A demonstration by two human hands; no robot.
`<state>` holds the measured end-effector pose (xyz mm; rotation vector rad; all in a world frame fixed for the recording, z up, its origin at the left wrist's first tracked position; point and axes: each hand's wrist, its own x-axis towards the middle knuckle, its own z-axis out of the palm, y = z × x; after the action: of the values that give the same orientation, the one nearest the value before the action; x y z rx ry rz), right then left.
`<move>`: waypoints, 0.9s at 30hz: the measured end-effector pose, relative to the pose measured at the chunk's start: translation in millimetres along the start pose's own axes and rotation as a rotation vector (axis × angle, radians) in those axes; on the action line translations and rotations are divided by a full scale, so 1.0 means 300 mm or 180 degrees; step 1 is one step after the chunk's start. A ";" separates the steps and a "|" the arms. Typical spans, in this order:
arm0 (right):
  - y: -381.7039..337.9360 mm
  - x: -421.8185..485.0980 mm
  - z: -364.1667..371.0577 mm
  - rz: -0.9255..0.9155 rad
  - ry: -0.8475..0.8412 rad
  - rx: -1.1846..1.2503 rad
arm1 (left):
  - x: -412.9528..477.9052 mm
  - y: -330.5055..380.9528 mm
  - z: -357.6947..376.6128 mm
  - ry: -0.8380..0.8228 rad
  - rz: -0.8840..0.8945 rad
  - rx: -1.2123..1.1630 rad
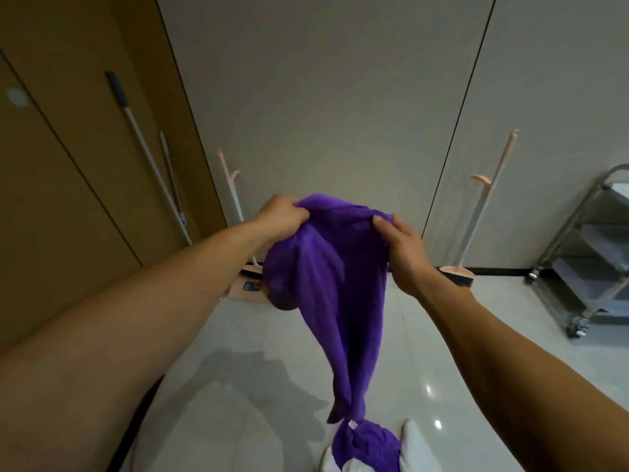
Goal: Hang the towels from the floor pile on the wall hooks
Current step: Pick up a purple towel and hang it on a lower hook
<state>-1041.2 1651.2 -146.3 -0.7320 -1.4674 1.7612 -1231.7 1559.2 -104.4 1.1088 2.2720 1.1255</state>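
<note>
Two hands raised mid-scene, both gripping one purple towel (326,277) by its upper edge. The left hand (282,219) bunches the left corner in curled fingers. The right hand (405,247) pinches the right side, thumb on top. The towel hangs between them in a long twisted fold, its tip reaching the floor pile (367,447) at the near edge; contact unclear. In the pile, purple cloth lies bunched over white. Pale glossy floor (476,335). Against the far wall, a left broom (231,192) and a right broom (476,216) lean. Two poles (146,155) far left, a metal cart (592,253) far right.
</note>
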 end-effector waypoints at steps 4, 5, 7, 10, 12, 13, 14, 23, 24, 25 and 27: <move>0.067 -0.094 0.080 0.0203 -0.1143 -0.0134 | -0.071 0.126 -0.039 -0.0070 -0.0203 -0.1809; 0.080 -0.111 0.105 0.0291 -0.1395 -0.0505 | -0.088 0.150 -0.042 -0.0077 -0.0182 -0.2071; 0.092 -0.129 0.147 0.0333 -0.1582 -0.1315 | -0.117 0.169 -0.063 -0.0056 -0.0157 -0.2491; 0.059 -0.125 0.199 0.0391 -0.1235 -0.1292 | -0.166 0.128 -0.129 -0.0224 -0.0032 -0.2620; 0.010 -0.119 0.245 0.0353 -0.1159 -0.0671 | -0.209 0.065 -0.169 -0.0449 -0.0005 -0.2178; -0.022 -0.115 0.274 0.0289 -0.1133 -0.0402 | -0.231 0.021 -0.186 -0.0528 -0.0167 -0.2008; -0.053 -0.107 0.303 0.0258 -0.1087 -0.0210 | -0.253 -0.031 -0.196 -0.0708 -0.0400 -0.1927; -0.145 -0.075 0.474 0.0577 -0.1369 -0.0034 | -0.390 -0.176 -0.287 -0.0691 -0.0886 -0.2068; -0.127 -0.083 0.486 0.0688 -0.1446 -0.0102 | -0.385 -0.170 -0.314 -0.0492 -0.0841 -0.2360; -0.108 -0.095 0.502 0.0854 -0.1523 -0.0184 | -0.379 -0.167 -0.340 -0.0335 -0.0814 -0.2603; -0.080 -0.128 0.544 0.1186 -0.1672 -0.0339 | -0.366 -0.158 -0.386 -0.0229 -0.0782 -0.2885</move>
<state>-1145.0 1528.8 -92.5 -0.6552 -1.8702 2.2977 -1257.9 1397.8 -72.8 0.4728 1.4699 1.6915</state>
